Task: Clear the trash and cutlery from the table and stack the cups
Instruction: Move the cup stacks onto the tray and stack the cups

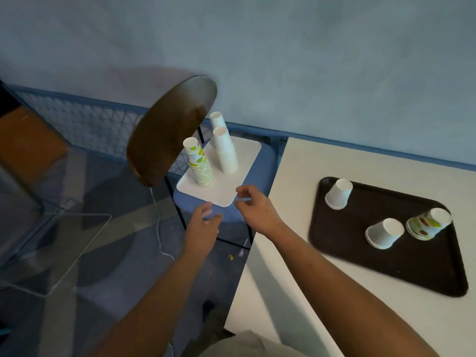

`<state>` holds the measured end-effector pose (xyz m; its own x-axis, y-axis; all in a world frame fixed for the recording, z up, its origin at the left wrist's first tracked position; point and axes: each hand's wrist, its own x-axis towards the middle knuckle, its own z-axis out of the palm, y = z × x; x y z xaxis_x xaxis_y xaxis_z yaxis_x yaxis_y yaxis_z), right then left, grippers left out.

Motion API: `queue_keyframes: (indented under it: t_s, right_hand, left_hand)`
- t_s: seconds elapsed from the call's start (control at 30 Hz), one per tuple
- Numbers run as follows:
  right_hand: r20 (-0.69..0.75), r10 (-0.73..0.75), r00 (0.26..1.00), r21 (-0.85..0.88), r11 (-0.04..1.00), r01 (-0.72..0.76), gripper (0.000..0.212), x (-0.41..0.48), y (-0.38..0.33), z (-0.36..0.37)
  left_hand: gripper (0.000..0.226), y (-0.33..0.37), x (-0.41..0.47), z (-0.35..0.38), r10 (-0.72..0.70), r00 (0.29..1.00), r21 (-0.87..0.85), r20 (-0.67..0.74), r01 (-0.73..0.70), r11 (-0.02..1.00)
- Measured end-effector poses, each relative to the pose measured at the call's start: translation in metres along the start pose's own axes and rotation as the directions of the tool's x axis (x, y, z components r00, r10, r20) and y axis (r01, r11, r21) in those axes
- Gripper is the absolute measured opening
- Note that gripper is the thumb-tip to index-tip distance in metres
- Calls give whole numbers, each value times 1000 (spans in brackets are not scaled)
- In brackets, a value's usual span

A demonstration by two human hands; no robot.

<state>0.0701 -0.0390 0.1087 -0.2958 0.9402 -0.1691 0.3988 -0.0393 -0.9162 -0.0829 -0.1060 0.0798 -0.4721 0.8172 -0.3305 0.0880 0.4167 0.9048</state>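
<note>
Two bare forearms reach up from the bottom edge of the head view toward a chair pulled in at the left side of the table (283,253). The left hand (203,224) hangs over the front edge of the blue chair seat (261,173), fingers loosely curled and apart, holding nothing. The right hand (253,204) hovers just beside it, at the near corner of a white tray (247,161) that lies on the seat; its thumb and fingers are spread and bent with nothing between them, and whether a fingertip touches the tray corner cannot be told through the blur. On the white tray stand three upside-down stacks: a tall stack of printed cups (200,164) nearest the hands, a white cup stack (226,152) just to its right, and a second white stack (217,121) behind that, close to the brown chair back (172,130). Well to the right, on the pale table, lies a dark tray (386,261) holding three more lots of cups, each apart from the others: an inverted white cup (338,193) at its far left corner, another inverted white cup (385,233) near the middle, and a short printed stack (428,224) just beside that one. A small scrap (231,257) lies on the floor under the chair.
</note>
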Motion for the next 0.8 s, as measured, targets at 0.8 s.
queue_keyframes:
  t_s: [0.8]
  right_hand:
    - [-37, 167, 985, -109, 979, -170, 62, 209, -34, 109]
  left_hand:
    - [102, 30, 280, -42, 105, 992, 240, 73, -120, 963]
